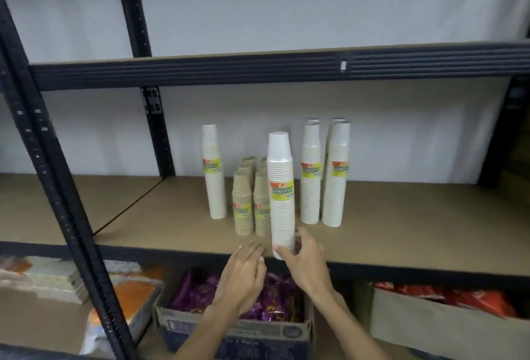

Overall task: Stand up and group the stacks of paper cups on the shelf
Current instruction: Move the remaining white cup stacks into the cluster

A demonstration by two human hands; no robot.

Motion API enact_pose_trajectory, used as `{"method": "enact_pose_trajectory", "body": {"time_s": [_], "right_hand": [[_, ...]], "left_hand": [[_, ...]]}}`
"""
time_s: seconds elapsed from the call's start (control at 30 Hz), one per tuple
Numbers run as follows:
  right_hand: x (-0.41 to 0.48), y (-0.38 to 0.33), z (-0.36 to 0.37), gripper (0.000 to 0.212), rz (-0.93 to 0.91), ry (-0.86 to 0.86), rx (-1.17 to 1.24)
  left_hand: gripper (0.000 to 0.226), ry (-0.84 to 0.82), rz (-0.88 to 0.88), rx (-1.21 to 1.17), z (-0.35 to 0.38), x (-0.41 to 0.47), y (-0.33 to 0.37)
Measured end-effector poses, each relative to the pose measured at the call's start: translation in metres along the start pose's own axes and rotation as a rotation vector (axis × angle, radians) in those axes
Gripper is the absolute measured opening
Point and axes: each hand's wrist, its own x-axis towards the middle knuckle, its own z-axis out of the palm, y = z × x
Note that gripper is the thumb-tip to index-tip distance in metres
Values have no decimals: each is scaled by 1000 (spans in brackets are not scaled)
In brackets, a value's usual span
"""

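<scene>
Your right hand [304, 256] wraps the base of a tall white cup stack [281, 193], thumb in front, fingers curled behind it; the stack stands upright at the very front edge of the shelf [401, 233], its foot right at the lip; your left hand [243, 270] hangs just left of that base, fingers loosely spread and holding nothing, not touching the cups.

Behind and left of the held stack stand the short brown cup stacks [243, 204], packed in two files running back toward the wall; you can count at least six tops, though the rear ones are partly hidden; a lone white stack [214, 171] stands just left of them; to the right stand four more white stacks [335, 176], two in front and two close behind with only their tops showing; that makes six white stacks, all upright.

Bare board lies open along the shelf to the right of the group and across the left as far as the black upright post [43, 141]; the upper shelf beam [258, 68] sits well above the tallest stack.

Below the shelf edge, under your wrists, sits a cardboard box [238, 334] of purple packets; a box of red packets [447, 302] lies to its right.
</scene>
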Motion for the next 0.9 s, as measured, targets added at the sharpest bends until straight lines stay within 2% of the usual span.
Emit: {"method": "enact_pose_trajectory", "body": {"time_s": [0.1, 0.23, 0.33, 0.47, 0.9], "right_hand": [[6, 16, -26, 46, 19, 57, -3], [18, 23, -45, 41, 43, 95, -32], [29, 24, -47, 45, 48, 106, -76], [41, 29, -45, 50, 90, 107, -78], [59, 39, -35, 55, 139, 205, -153]], "left_hand": [[64, -6, 56, -19, 14, 14, 24], [50, -14, 72, 17, 24, 31, 47], [63, -34, 81, 61, 23, 41, 52], [51, -118, 59, 102, 22, 49, 50], [55, -174, 80, 141, 31, 45, 40]]}}
